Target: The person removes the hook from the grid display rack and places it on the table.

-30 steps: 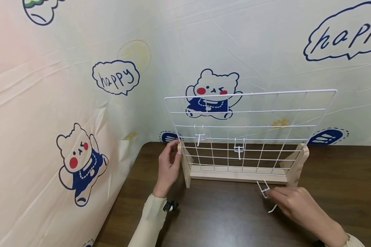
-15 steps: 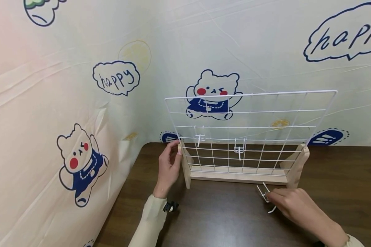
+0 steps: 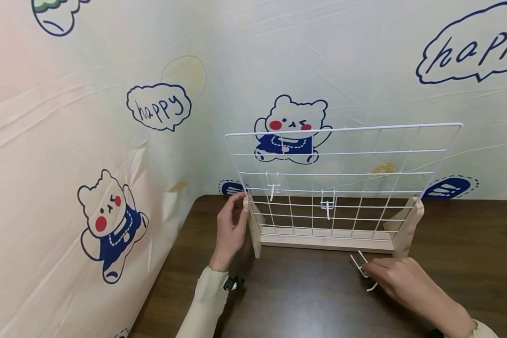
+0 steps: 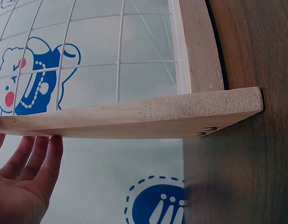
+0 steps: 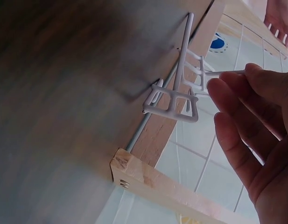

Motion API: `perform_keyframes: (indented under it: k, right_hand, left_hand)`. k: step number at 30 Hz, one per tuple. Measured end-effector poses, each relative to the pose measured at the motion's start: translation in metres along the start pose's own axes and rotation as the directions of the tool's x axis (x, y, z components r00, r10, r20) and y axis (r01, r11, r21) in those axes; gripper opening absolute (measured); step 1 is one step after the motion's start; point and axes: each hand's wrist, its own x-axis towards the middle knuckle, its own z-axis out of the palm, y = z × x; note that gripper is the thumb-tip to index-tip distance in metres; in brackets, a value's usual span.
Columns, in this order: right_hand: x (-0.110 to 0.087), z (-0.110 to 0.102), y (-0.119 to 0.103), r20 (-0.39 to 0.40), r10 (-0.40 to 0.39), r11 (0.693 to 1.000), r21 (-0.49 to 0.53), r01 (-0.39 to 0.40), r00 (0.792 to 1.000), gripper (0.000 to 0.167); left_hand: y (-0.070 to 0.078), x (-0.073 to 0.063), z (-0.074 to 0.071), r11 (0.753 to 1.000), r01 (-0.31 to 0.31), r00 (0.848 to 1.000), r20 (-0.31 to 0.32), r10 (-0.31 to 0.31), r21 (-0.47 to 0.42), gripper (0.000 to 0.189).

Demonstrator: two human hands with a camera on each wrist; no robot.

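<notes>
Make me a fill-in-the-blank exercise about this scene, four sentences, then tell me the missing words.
1. The left hand touches the stand, which is made of ____.
2. The grid is coloured ____.
3. The hooks hanging on the grid number ____.
4. The hand pinching another hook is the person's ____ one.

Missing words: wood; white; two; right.

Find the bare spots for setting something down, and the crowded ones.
Bare table lies between left hand and right hand, in front of the rack, and right of the rack. Crowded: around the hook the right hand pinches, and where the left hand grips the rack.
</notes>
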Motion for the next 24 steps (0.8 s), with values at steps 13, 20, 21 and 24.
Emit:
perform_keyframes:
  k: [13,20,21,24]
  right_hand:
    - [0.0018,0.0018,-0.0019,0.027,-0.004,1.0,0.014,0.004,1.0,0.048]
    - [0.0062,0.003,-0.003,0.032,-0.003,1.0,0.009,0.002,0.999,0.054]
    - [0.0062,0.0031,-0.0026,0.032,-0.004,1.0,0.015,0.003,0.999,0.053]
    - [0.0072,0.0041,-0.002,0.037,-0.001,1.0,0.017,0.001,0.999,0.053]
  left_hand:
    - [0.0003,-0.0008,-0.0001,1.0,0.018,1.0,0.004,-0.018,0.012,0.032]
    - [0.0003,-0.0013,-0.0002,1.0,0.011,1.0,0.001,-0.011,0.01,0.032]
    - [0.0004,-0.001,-0.0002,1.0,0.01,1.0,0.0,-0.01,0.011,0.032]
    - [0.0004,-0.0003,-0.0001,1.0,0.011,1.0,0.0,-0.011,0.011,0.032]
